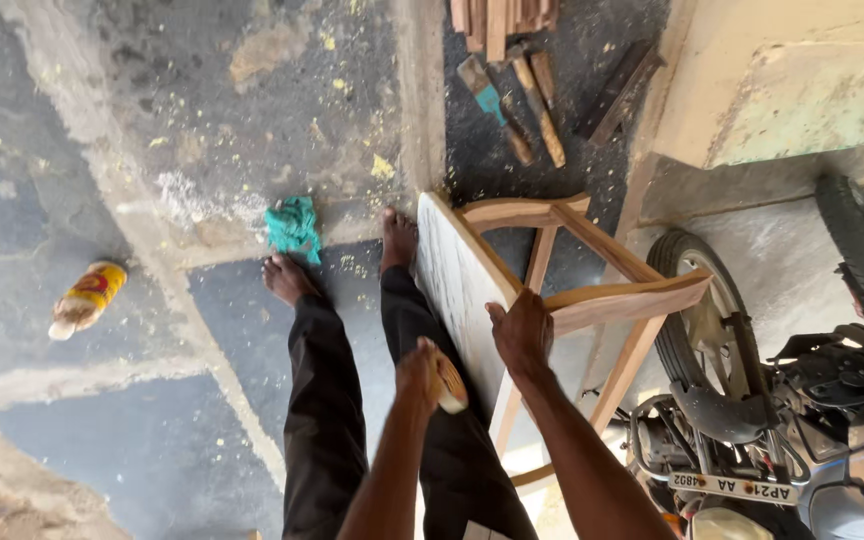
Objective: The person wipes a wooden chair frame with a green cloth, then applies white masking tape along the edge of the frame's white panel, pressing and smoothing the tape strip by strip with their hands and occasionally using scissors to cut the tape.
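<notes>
A small wooden table (552, 290) lies tipped on its side in front of me, its pale top (457, 290) facing my legs. My right hand (522, 330) grips the table's upper edge where a leg rail meets the top. My left hand (422, 372) is closed around a small pale pad or block (449, 384) and presses it against the tabletop's surface. My bare feet (287, 278) stand on the concrete floor just beyond the table.
A motorcycle (802, 400) is parked close at the right, its wheel (697, 320) behind the table legs. A teal rag (294, 226) lies by my feet. A bottle (87, 297) lies on the floor at left. Wood scraps (522, 90) lie at the top.
</notes>
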### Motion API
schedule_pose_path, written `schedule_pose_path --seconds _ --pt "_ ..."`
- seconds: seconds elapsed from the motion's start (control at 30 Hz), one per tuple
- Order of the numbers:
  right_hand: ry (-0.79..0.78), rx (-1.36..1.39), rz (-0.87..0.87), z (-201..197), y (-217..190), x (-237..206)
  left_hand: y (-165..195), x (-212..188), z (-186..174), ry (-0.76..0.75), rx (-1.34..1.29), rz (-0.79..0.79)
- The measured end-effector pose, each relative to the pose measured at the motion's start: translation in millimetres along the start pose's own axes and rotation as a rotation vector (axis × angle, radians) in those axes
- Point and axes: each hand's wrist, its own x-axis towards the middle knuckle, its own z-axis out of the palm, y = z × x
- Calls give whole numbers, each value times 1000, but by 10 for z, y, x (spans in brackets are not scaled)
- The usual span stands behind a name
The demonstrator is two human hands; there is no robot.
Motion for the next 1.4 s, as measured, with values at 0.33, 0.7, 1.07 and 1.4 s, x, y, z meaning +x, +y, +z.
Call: schedule_pose_path --seconds 0.33,0.7,1.07,1.4 --pt "-93 452 168 -299 161 -123 701 -19 -1368 -112 692 624" --pt "-160 360 -401 -299 -67 -99 650 671 -3410 -93 693 386" --pt "-106 202 -459 -198 -186 -20 232 1047 -3945 -22 452 325" --pt "-168 263 -379 -288 -266 -48 252 767 -3520 -156 443 312"
